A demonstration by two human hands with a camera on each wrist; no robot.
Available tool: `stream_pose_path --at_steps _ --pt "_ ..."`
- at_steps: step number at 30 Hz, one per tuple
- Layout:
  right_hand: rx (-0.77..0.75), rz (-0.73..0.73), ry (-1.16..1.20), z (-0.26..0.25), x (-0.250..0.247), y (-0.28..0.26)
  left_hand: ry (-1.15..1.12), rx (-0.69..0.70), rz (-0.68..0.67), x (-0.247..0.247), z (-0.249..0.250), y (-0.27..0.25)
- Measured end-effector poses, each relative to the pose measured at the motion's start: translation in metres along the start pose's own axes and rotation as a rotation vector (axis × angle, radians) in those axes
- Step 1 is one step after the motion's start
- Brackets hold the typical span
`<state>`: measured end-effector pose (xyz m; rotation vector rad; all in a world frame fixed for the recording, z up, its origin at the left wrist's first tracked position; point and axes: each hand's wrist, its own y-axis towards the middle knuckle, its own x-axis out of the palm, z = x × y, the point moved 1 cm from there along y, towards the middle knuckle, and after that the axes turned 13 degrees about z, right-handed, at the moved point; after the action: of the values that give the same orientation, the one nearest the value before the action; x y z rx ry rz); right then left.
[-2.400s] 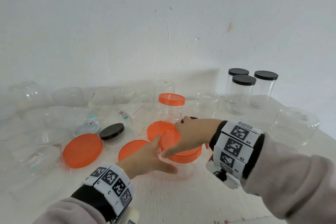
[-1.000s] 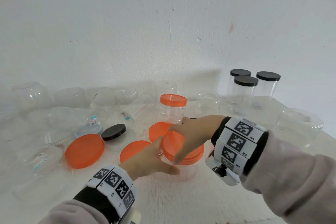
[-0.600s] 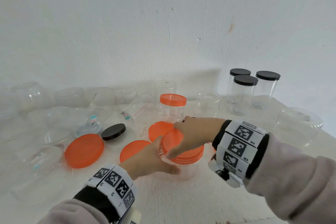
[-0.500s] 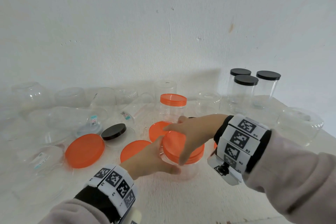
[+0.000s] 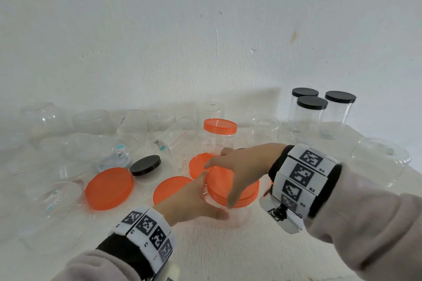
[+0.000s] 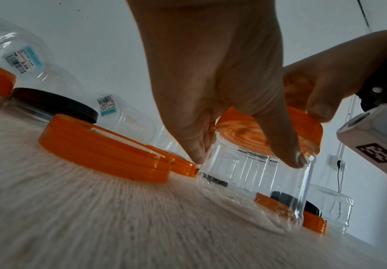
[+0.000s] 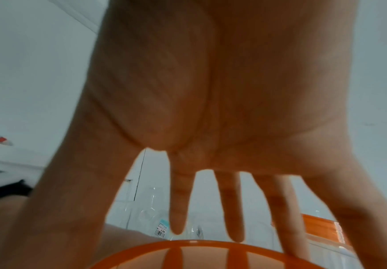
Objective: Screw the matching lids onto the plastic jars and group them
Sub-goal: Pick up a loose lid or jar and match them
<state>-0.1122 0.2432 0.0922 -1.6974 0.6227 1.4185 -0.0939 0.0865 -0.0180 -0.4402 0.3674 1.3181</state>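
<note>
A short clear plastic jar [image 5: 237, 215] stands on the white table in front of me with an orange lid [image 5: 218, 181] on its mouth. My left hand [image 5: 196, 199] grips the jar's side from the left, thumb toward me. My right hand [image 5: 236, 180] comes from above and grips the lid's rim, fingers spread over the top. In the left wrist view the jar [image 6: 256, 191] stands under the lid [image 6: 243, 134], with the left fingers [image 6: 194, 145] on its wall. In the right wrist view the fingers [image 7: 178, 209] reach down past the lid [image 7: 187, 254].
Three black-lidded jars [image 5: 312, 116] stand at the back right and an orange-lidded jar [image 5: 219, 134] behind my hands. Loose orange lids [image 5: 109, 187] and a black lid [image 5: 145, 165] lie to the left. Several open clear jars [image 5: 91, 143] crowd the left and back. A large jar [image 5: 379, 159] sits at the right.
My right hand has twisted back and forth on the orange lid, its wrist turning; the left hand stays on the jar, which has not moved.
</note>
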Motion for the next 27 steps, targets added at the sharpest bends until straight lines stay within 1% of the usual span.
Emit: stream_pose_path --at_steps 2,4,8,10,12,14,16,18,20,23,27 --pt "-0.041 -0.015 0.012 0.0 -0.003 -0.002 0.0 0.006 0.0 0.001 0.0 0.0" --pt "-0.033 0.014 0.006 0.001 -0.001 -0.001 -0.003 0.0 -0.001 0.0 -0.001 0.0" --pt "0.087 0.09 -0.016 -0.001 0.006 0.002 0.048 -0.018 0.025 -0.002 -0.001 0.0" --pt "0.113 0.071 -0.026 0.002 0.006 0.002 0.049 -0.018 0.025 -0.002 0.0 0.0" --pt "0.085 0.021 -0.029 0.005 0.002 0.0 0.019 -0.012 0.015 -0.001 -0.001 0.001" --pt "0.028 -0.014 0.017 0.006 -0.002 -0.004 0.006 -0.001 0.008 0.0 -0.001 0.0" --pt "0.003 0.001 0.048 0.005 -0.001 -0.004 -0.008 0.008 0.003 0.0 0.0 0.0" --pt "0.036 0.045 0.029 0.004 0.004 -0.002 -0.002 0.006 0.011 0.0 -0.001 0.0" --pt "0.102 0.075 0.017 0.004 0.009 0.0 0.024 0.004 0.027 -0.001 -0.001 -0.001" --pt "0.139 0.055 -0.006 0.007 0.007 0.0 0.016 -0.002 0.023 -0.001 -0.001 0.0" --pt "0.045 -0.019 0.009 0.007 0.0 -0.003 -0.006 0.006 0.014 0.001 0.0 0.0"
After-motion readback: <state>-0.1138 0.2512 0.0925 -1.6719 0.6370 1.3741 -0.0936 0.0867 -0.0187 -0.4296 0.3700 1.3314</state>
